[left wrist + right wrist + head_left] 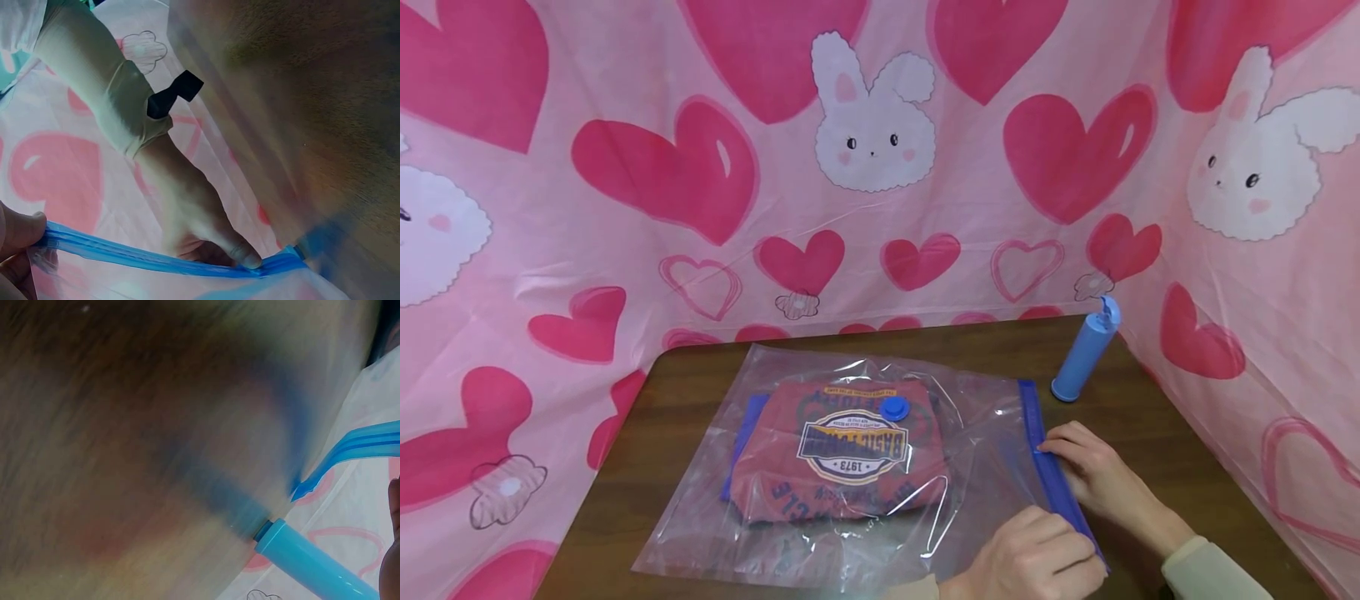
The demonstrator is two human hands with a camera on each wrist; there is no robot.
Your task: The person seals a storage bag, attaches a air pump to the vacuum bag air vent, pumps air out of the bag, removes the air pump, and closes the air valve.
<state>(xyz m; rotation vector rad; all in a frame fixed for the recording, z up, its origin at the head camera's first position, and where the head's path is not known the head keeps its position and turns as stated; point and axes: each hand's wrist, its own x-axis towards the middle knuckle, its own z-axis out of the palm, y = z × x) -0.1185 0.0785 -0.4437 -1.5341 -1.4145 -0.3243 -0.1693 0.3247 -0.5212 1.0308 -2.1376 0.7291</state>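
Observation:
A clear vacuum storage bag lies flat with a folded red garment with printed lettering inside. On the bag is a round blue valve. Its blue zip strip runs along the right side. My left hand pinches the near end of the strip; in the left wrist view its thumb presses there. Farther along, my right hand holds the same strip, thumb on top in the left wrist view. Only a sliver of the right hand shows in the right wrist view.
Behind the right hand a light-blue hand pump stands upright on the brown wooden table. Pink cloth with hearts and rabbits hangs around the table's back and sides.

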